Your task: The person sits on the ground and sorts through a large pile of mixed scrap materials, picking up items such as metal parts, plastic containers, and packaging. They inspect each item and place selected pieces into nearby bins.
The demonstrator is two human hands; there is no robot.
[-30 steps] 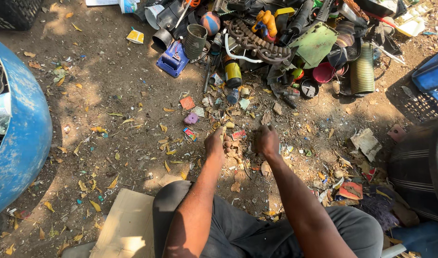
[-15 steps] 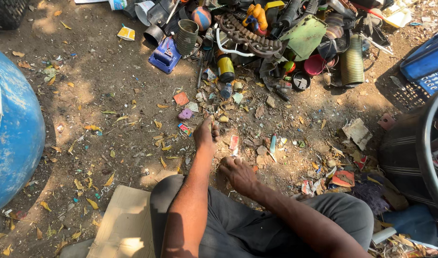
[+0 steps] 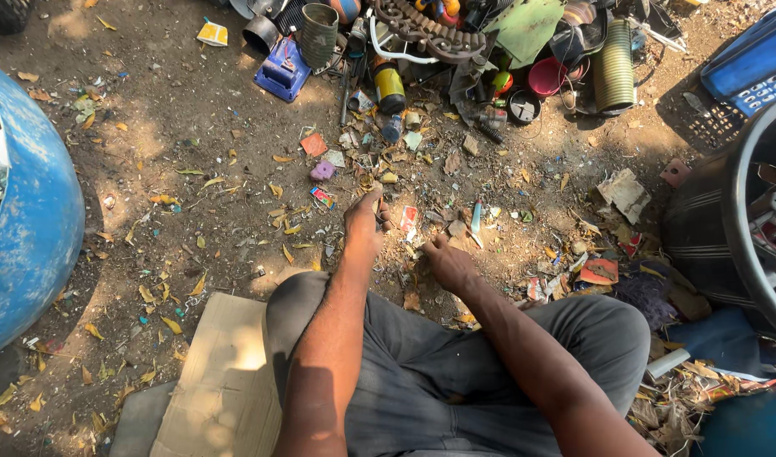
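Left hand (image 3: 364, 222) at frame centre, stretched forward onto the dirt ground (image 3: 193, 144), fingers curled down among small debris. What it pinches, if anything, cannot be made out. Right hand (image 3: 449, 264) lower and to the right, knuckles up, fingers folded loosely against the soil; whether it grips something cannot be told.

Nearest items: a small red-and-white card scrap (image 3: 409, 218) lies flat between the two hands, just right of the left hand; long axis runs roughly up-down in the frame, tilted slightly, top end toward the scrap heap. A slim light-blue strip (image 3: 476, 213) lies to the right, long axis also near vertical. A small multicoloured wrapper (image 3: 323, 197) lies left of the left hand. A purple plastic lump (image 3: 323, 171) and an orange square chip (image 3: 313, 145) sit further up.

Upper frame: blue plastic toy part (image 3: 283, 69), ribbed grey hose (image 3: 319, 32), yellow-banded spray can (image 3: 389, 86), green ribbed cylinder (image 3: 614, 74), red round lid (image 3: 546, 77), all packed close together. Dry leaves scattered throughout.

Left edge: blue drum (image 3: 32, 211). Right edge: black tyre (image 3: 709, 228). Bottom left: cardboard sheet (image 3: 223, 381), beside the grey trousers (image 3: 439, 372).
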